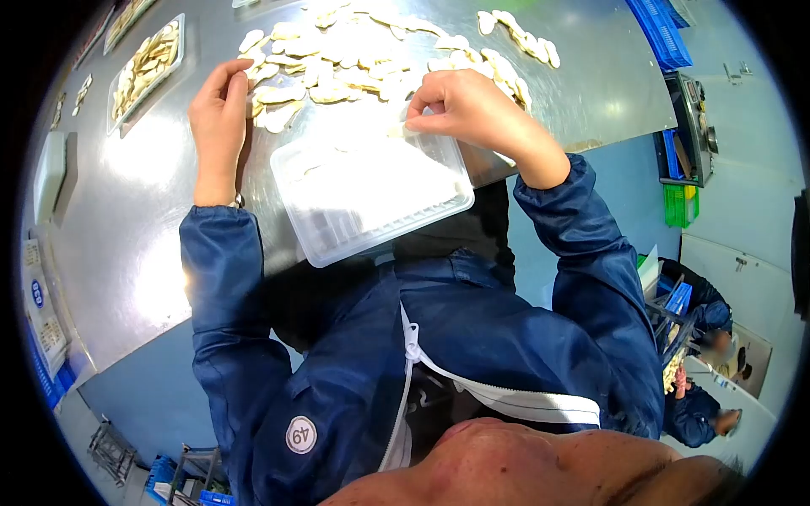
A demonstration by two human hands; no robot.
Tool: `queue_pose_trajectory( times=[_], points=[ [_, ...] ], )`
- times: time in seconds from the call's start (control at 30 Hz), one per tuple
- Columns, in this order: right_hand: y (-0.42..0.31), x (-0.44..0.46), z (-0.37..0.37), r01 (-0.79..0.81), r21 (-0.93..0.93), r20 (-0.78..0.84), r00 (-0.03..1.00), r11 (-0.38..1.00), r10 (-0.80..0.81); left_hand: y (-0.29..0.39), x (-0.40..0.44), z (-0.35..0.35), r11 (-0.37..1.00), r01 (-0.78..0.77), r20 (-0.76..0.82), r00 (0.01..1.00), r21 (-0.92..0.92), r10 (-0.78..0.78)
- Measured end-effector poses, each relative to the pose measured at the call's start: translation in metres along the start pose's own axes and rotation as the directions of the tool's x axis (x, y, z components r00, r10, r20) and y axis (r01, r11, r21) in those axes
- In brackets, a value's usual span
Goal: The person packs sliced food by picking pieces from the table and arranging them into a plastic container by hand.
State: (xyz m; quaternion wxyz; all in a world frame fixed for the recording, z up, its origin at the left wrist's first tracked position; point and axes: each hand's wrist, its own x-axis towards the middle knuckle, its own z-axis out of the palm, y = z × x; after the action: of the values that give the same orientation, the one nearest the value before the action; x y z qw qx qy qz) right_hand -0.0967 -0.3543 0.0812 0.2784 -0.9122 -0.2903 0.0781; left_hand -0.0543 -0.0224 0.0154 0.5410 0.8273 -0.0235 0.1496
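Note:
Loose pale, flat, elongated slices [337,63] lie in a spread pile on the metal table in front of me. My left hand [221,114] is at the pile's left edge, thumb and forefinger drawn together beside the slices; whether a slice is between them I cannot make out. Over the far right part of a clear plastic tray [316,244], my right hand [464,105] pinches what looks like one pale slice [398,130]. The tray sits at the table's near edge, partly overhanging it, and glare washes out most of its inside.
A second clear tray [150,63], heaped with slices, stands at the far left of the metal table [126,228]. A white container [51,177] and a printed bag [42,312] are at the left edge. Blue crates [658,34] stand right, and other people [709,312] work beyond.

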Motion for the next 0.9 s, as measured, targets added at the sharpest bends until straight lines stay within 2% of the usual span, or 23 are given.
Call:
queue_pose_trajectory(
  times=[0.1,0.2,0.3,0.43,0.53,0.63,0.73,0.83,0.9],
  points=[
    [0.002,-0.001,0.009,0.056,-0.153,-0.067,0.996,0.987,-0.067,-0.001,0.001,-0.001,1.000,-0.002,-0.014,1.000,0.003,0.002],
    [-0.008,-0.003,0.006,0.020,-0.235,-0.088,0.995,0.972,-0.042,-0.001,0.002,-0.003,1.000,-0.004,-0.017,1.000,0.018,0.004],
    [-0.022,0.009,-0.008,-0.118,-0.183,-0.126,0.987,0.976,0.096,-0.005,0.004,-0.001,1.000,-0.022,-0.017,1.000,0.005,0.022],
    [-0.003,0.045,0.014,0.084,-0.223,-0.192,0.973,0.971,-0.128,-0.005,0.005,-0.001,1.000,-0.028,-0.008,1.000,-0.005,0.028],
    [0.007,0.064,0.028,0.037,-0.263,-0.157,0.984,0.964,-0.081,-0.002,0.005,-0.003,0.999,-0.026,-0.002,1.000,0.033,0.026],
    [0.011,0.074,0.029,-0.046,-0.146,-0.059,0.998,0.988,0.038,-0.006,0.005,-0.004,0.999,-0.031,-0.008,0.999,0.016,0.031],
    [0.013,0.078,0.023,-0.077,-0.031,0.015,0.997,0.997,0.078,-0.010,0.008,-0.003,1.000,-0.029,-0.001,1.000,0.007,0.029],
    [0.011,0.074,0.019,-0.068,-0.013,0.003,0.998,0.998,0.068,-0.010,0.009,-0.002,1.000,-0.014,0.004,1.000,0.008,0.014],
    [0.013,0.073,0.018,-0.135,0.099,0.027,0.991,0.986,0.133,-0.011,0.008,-0.003,1.000,-0.005,-0.001,1.000,0.002,0.005]
  ],
)
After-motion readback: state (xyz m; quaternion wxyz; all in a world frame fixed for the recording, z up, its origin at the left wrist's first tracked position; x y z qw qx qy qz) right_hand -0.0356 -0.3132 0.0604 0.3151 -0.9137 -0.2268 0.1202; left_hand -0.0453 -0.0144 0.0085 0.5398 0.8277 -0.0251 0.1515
